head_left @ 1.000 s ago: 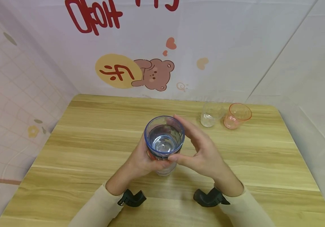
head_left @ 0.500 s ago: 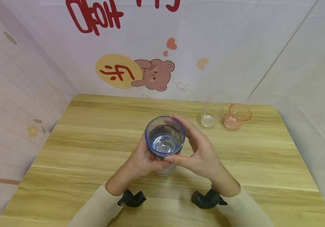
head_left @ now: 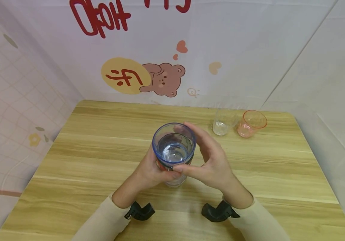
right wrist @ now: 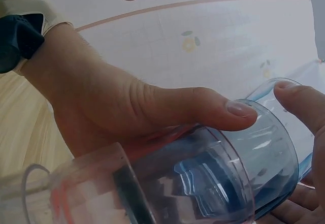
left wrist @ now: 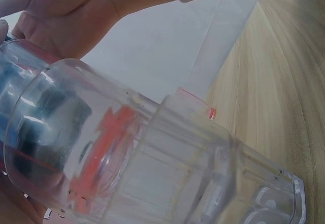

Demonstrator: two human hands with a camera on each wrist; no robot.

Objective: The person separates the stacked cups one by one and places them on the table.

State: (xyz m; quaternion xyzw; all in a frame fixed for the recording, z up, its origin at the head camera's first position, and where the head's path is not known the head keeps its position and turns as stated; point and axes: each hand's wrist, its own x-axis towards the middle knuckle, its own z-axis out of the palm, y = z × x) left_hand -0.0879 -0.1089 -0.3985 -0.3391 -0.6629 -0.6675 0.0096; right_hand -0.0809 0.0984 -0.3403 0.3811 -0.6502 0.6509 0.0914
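Note:
A stack of nested see-through plastic cups [left wrist: 188,163] stands upright between my hands in the head view. Its top cup, a blue-rimmed one [head_left: 175,152], faces the camera with its mouth. Below it, red-tinted and colourless cups show in the left wrist view. My left hand [head_left: 149,169] grips the stack beneath the blue cup, thumb across the near side. My right hand [head_left: 214,162] holds the blue cup near its rim, thumb in front and fingers behind. The right wrist view shows the right thumb [right wrist: 299,97] on the blue cup [right wrist: 277,153]. The left fingers are mostly hidden.
On the wooden table [head_left: 100,140], a colourless cup [head_left: 220,127] and an orange-rimmed cup [head_left: 247,129] stand side by side at the back right. White printed cloth [head_left: 235,43] rises behind the table and along both sides.
My right wrist and thumb have shifted slightly left around the blue cup. The left hand and the stack have hardly moved; the two cups at the back stay where they were.

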